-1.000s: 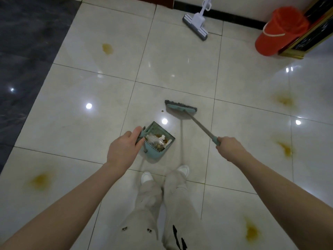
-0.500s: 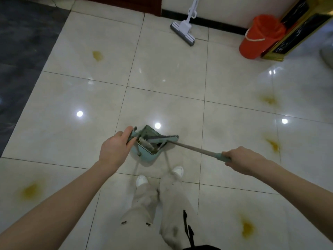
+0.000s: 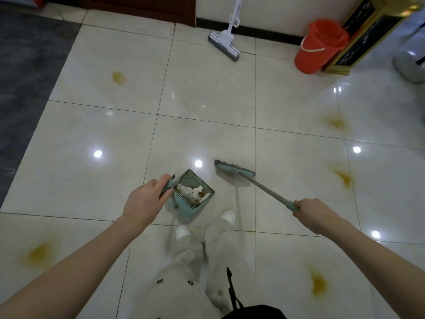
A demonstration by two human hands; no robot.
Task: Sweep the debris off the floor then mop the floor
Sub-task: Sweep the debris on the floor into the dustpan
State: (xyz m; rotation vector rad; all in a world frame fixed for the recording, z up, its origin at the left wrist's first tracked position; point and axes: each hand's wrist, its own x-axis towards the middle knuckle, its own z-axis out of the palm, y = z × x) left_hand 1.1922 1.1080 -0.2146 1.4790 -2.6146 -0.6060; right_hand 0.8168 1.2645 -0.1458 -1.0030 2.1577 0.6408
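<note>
My left hand (image 3: 143, 201) grips the handle of a teal dustpan (image 3: 192, 209) that stands on the floor in front of my feet. Paper scraps and crumbs (image 3: 192, 193) lie inside it. My right hand (image 3: 314, 211) holds the end of a teal broom's handle (image 3: 266, 191). The broom head (image 3: 234, 170) rests on the tile to the right of the dustpan's mouth, apart from it. A white sponge mop (image 3: 226, 41) leans at the far wall.
An orange bucket (image 3: 319, 46) stands at the far right beside a gold-framed black cabinet (image 3: 358, 42). Yellow stains (image 3: 119, 77) mark several tiles of the glossy floor. A dark grey mat (image 3: 25, 88) covers the left side. My white shoes (image 3: 182, 232) stand just behind the dustpan.
The broom head swept into the dustpan half a second ago and has since swung back out to the right. The view has tilted up a little.
</note>
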